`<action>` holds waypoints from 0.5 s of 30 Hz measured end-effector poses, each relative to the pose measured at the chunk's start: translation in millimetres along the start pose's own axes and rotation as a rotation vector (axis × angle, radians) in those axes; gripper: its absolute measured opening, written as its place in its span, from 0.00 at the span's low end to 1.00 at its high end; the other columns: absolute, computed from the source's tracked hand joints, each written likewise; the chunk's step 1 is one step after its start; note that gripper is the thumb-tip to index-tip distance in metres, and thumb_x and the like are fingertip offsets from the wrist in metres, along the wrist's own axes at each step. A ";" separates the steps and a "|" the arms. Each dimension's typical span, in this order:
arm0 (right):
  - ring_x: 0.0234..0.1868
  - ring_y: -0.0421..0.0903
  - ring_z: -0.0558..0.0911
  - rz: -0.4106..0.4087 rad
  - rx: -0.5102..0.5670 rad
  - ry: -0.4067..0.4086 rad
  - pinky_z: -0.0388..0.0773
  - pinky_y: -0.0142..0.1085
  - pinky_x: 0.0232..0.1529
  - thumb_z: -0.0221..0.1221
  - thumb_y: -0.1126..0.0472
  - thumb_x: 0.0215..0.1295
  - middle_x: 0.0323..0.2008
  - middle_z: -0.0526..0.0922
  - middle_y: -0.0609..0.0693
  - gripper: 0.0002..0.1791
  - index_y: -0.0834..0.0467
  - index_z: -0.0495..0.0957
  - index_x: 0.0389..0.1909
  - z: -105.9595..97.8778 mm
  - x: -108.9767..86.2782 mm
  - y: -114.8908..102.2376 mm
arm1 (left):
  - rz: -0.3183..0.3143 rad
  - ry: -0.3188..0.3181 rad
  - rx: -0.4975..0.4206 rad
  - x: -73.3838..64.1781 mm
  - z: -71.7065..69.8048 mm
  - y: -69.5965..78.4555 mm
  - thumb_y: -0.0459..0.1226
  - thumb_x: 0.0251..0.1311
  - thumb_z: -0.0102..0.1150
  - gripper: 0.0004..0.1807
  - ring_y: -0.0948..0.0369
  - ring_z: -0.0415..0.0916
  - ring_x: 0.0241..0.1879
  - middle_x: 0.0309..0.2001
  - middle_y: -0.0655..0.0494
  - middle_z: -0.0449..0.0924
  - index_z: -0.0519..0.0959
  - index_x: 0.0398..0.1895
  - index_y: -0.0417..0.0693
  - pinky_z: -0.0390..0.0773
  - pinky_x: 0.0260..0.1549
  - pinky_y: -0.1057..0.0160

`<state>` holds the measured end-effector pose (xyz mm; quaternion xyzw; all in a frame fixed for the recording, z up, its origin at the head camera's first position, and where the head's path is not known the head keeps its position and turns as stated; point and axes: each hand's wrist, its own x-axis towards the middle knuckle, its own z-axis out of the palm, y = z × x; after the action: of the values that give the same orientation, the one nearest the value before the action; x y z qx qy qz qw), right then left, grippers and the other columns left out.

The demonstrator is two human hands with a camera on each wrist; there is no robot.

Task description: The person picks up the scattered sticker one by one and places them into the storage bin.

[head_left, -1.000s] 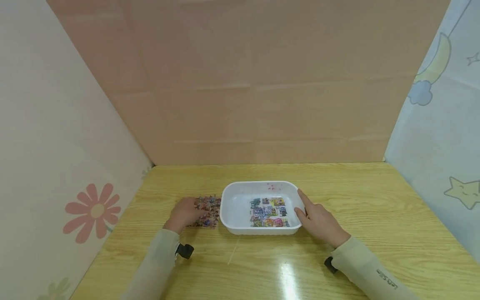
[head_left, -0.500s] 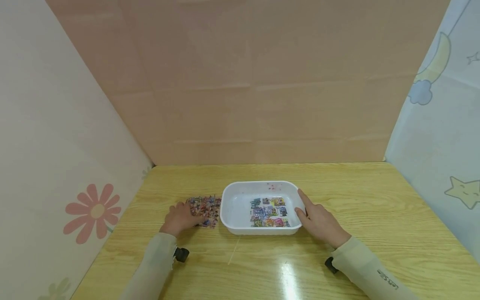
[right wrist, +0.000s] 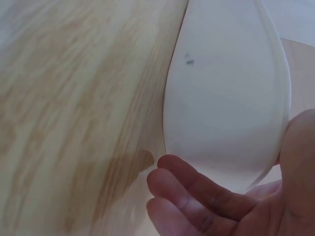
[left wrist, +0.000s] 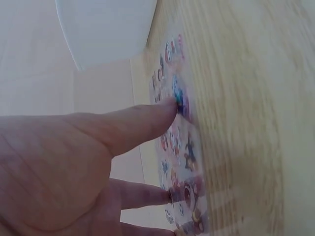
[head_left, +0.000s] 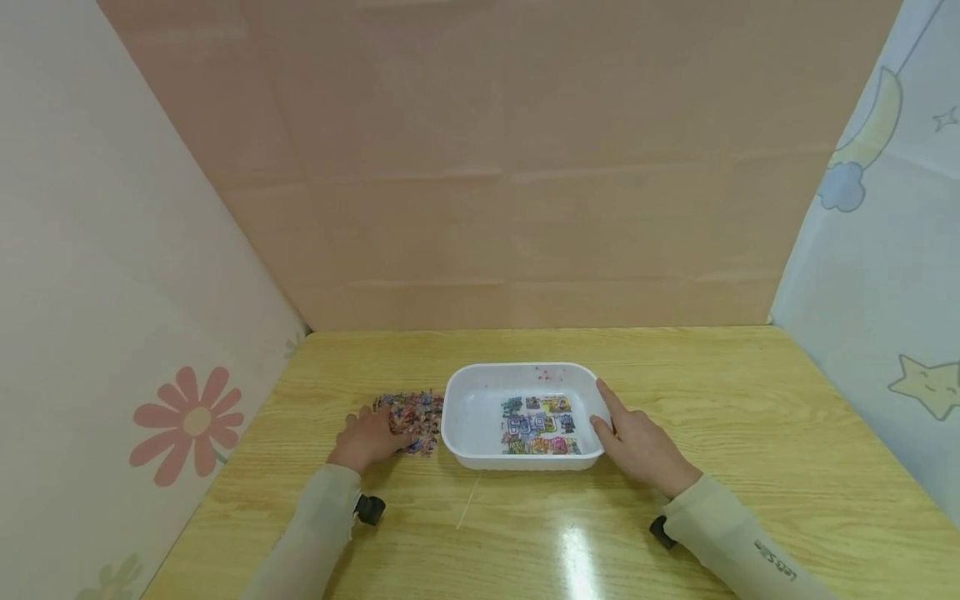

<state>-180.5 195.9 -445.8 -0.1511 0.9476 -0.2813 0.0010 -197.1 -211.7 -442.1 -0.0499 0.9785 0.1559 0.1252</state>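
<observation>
A clear sheet with small colourful pictures, looking like a sticker sheet (head_left: 420, 421), lies flat on the table left of a white plastic basin (head_left: 468, 417). My left hand (head_left: 367, 439) rests on the sheet's left part. In the left wrist view, its thumb tip (left wrist: 167, 110) touches a blue-green picture, and two other fingertips meet the sheet lower down. My right hand (head_left: 641, 446) holds the basin's right end, thumb at the rim and other fingers along the outer wall (right wrist: 221, 98). Inside the basin, colourful printed pieces (head_left: 540, 425) lie on the bottom.
Small red specks (head_left: 545, 375) show on the basin's far inner wall. The wood-grain table (head_left: 697, 375) meets a plain tan backdrop (head_left: 510, 250) behind. Patterned panels stand at left and right, one with a pink flower (head_left: 197, 421).
My left hand slid left over the sheet, uncovering more of its pictures, then came slightly back right. The right hand and the basin stayed put.
</observation>
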 end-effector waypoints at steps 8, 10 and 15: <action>0.22 0.42 0.70 0.011 0.001 -0.014 0.67 0.37 0.24 0.47 0.51 0.79 0.23 0.74 0.48 0.37 0.66 0.47 0.78 -0.6 -0.2 -0.5 | 0.016 0.014 0.002 -3.2 -0.7 2.0 0.54 0.64 0.62 0.40 0.26 0.58 0.64 0.66 0.25 0.62 0.67 0.70 0.36 0.67 0.52 0.27; 0.22 0.42 0.70 0.010 0.001 -0.011 0.67 0.37 0.23 0.47 0.51 0.79 0.23 0.74 0.48 0.37 0.66 0.47 0.78 -0.4 -0.3 -0.2 | 0.026 0.021 0.001 -4.0 -0.7 2.8 0.54 0.64 0.62 0.38 0.27 0.60 0.63 0.65 0.26 0.63 0.69 0.68 0.37 0.68 0.51 0.27; 0.20 0.41 0.69 0.001 -0.004 -0.006 0.66 0.35 0.22 0.48 0.53 0.78 0.21 0.72 0.47 0.37 0.67 0.47 0.78 0.7 0.2 1.3 | 0.019 0.050 0.011 -3.6 1.8 5.0 0.54 0.62 0.64 0.36 0.33 0.63 0.58 0.62 0.28 0.67 0.73 0.65 0.37 0.71 0.48 0.31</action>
<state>-180.9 196.5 -447.2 -0.1514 0.9482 -0.2791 0.0037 -194.0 -206.2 -441.4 -0.0438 0.9826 0.1504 0.0994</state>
